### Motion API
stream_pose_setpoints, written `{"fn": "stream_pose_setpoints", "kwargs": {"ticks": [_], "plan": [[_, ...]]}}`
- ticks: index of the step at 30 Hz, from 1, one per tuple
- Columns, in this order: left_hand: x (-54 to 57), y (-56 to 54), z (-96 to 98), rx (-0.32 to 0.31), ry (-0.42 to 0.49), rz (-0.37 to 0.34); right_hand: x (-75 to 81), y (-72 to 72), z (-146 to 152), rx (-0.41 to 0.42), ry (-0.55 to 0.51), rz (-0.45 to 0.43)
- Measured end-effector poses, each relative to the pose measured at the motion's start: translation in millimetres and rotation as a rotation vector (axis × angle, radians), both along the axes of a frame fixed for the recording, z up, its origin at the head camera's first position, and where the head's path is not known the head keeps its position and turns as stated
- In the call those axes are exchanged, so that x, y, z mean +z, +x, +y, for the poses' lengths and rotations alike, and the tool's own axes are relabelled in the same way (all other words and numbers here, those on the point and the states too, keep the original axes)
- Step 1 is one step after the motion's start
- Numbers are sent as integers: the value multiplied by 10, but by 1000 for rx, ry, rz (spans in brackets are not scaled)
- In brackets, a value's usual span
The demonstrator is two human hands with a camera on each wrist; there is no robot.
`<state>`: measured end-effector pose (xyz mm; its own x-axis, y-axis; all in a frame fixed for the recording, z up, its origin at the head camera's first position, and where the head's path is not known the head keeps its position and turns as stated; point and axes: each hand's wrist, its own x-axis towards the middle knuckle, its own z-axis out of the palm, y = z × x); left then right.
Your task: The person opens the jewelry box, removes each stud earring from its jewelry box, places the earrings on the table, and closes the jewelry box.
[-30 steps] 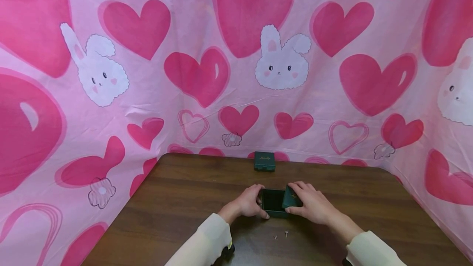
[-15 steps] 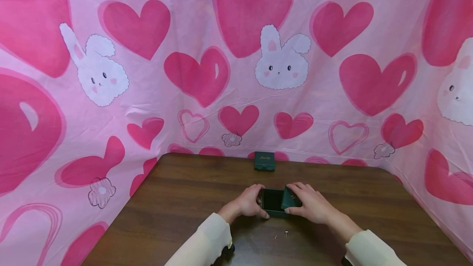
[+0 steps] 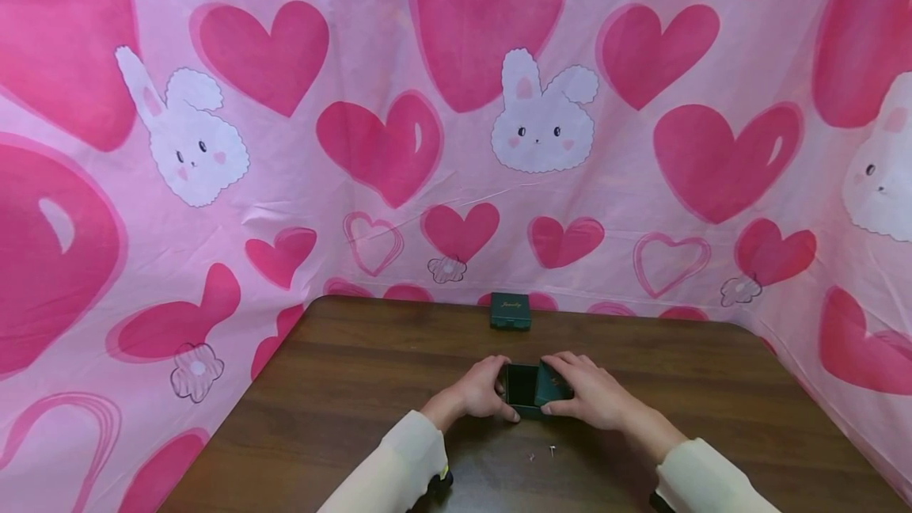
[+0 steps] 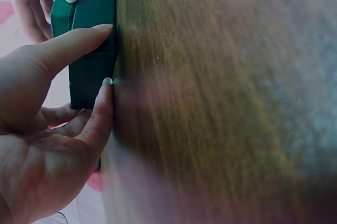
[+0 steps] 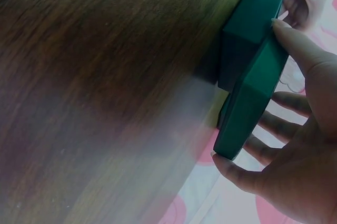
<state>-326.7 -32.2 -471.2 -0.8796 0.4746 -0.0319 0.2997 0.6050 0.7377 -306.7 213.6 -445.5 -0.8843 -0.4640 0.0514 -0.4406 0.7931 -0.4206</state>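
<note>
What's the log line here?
left hand: grips open box | right hand: holds tilted lid at box's right end | second box: far edge of table | small pieces: on table

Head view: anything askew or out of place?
The green lid looks askew: the right hand holds it tilted, only partly covering the open box. Two tiny items, too small to identify, lie loose on the table.

we find the head view bright and fairly sharp; the wrist views look dimmer, the left one's tabletop (image 4: 247,98) blurred, with bluish glare toward three o'clock.
</note>
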Motion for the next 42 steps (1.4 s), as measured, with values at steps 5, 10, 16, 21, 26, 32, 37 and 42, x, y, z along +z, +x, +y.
{"fn": "stream_pose_setpoints", "kwargs": {"ticks": [5, 10, 16, 21, 26, 32, 37, 42], "plan": [[-9, 0, 4, 1, -6, 10, 12, -4, -16, 3, -1, -18], [-9, 2, 7, 4, -3, 13, 23, -12, -41, 11, 1, -13], [0, 1, -3, -4, 0, 5, 28, -24, -64, 26, -9, -4], [2, 9, -5, -3, 4, -1, 27, -39, -83, 33, -13, 0], [3, 12, -4, -1, 1, 4, 34, -50, -117, 33, -25, -22], [6, 12, -4, 1, -3, 5, 45, -50, -150, 51, -30, -16], [-4, 13, -3, 1, -6, 4, 50, -57, -166, 68, -26, -5], [-16, -1, -6, -3, -13, 9, 53, -74, -190, 73, -21, -10]]}}
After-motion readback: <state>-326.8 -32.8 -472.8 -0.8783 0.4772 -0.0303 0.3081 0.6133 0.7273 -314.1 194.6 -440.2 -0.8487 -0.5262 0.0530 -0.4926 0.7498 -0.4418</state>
